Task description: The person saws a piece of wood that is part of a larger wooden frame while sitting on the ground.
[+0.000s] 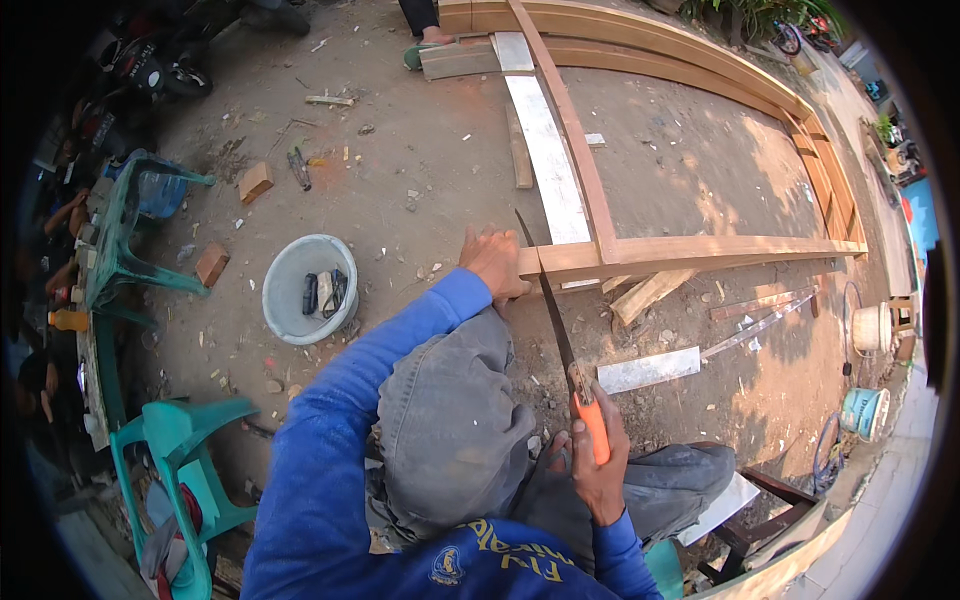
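Observation:
My right hand (600,455) is wrapped round the orange handle of a hand saw (562,325). The saw's dark blade runs away from me and crosses the near rail of a wooden frame (700,252), close to the rail's left end. At that end my left hand (490,262) grips the wood, its fingers over the top, just left of the blade. The frame is large and brown, propped a little off the dirt. A long white board (548,160) lies beneath its left side.
A grey bucket (310,290) with dark tools inside stands to the left. Green plastic chairs (190,480) line the left edge. A white plank (650,370) lies right of the saw. A person's foot (430,45) is at the far end. Motorcycles (150,65) are parked far left.

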The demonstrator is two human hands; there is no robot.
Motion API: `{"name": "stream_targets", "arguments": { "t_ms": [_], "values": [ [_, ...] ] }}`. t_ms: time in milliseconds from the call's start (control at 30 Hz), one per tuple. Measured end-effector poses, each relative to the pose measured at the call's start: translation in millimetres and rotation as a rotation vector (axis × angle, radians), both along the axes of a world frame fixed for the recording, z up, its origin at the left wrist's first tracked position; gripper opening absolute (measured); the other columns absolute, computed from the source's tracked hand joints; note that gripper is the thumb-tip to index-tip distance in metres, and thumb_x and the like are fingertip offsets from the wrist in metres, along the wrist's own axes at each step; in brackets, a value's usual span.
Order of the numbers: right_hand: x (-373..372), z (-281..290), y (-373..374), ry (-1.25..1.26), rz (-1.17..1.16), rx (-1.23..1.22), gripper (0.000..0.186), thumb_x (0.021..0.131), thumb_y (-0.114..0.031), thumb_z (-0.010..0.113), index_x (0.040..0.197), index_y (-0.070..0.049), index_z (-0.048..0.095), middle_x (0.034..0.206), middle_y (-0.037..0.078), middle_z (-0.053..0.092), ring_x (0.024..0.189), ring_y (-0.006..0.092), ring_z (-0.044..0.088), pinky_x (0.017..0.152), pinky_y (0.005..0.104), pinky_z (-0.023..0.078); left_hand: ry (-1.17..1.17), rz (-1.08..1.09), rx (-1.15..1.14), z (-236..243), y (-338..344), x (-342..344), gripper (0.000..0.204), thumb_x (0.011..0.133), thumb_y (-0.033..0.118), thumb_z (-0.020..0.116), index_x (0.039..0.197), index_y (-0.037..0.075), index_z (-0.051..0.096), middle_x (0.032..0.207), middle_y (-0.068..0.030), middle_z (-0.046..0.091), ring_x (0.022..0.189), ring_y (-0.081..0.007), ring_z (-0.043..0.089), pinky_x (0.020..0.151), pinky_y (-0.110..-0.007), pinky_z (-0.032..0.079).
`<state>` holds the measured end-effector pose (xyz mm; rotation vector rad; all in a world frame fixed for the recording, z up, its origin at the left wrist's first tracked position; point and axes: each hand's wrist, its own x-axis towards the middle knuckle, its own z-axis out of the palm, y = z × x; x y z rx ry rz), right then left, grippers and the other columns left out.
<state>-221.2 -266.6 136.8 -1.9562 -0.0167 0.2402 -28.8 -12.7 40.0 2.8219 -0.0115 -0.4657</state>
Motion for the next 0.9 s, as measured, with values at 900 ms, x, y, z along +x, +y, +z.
{"name": "stream_targets", "arguments": {
  "t_ms": [900],
  "values": [
    [114.7, -84.3, 49.8, -0.372, 0.004, 0.047, 0.047, 0.099, -0.016, 0.063, 0.142, 0.001, 0.053, 0.117, 0.023, 0.07, 0.099, 0.029, 0.071, 0.088, 0.0379, 0.054, 0.0, -0.007, 0.049, -8.0, -18.6, 19.7, 0.041, 0.072, 0.027, 0.084, 0.105, 0.005, 0.074, 0.1, -0.0186, 0.076, 0.097, -0.0366, 0.075, 0.084, -0.045, 0.061]
  ]
}}
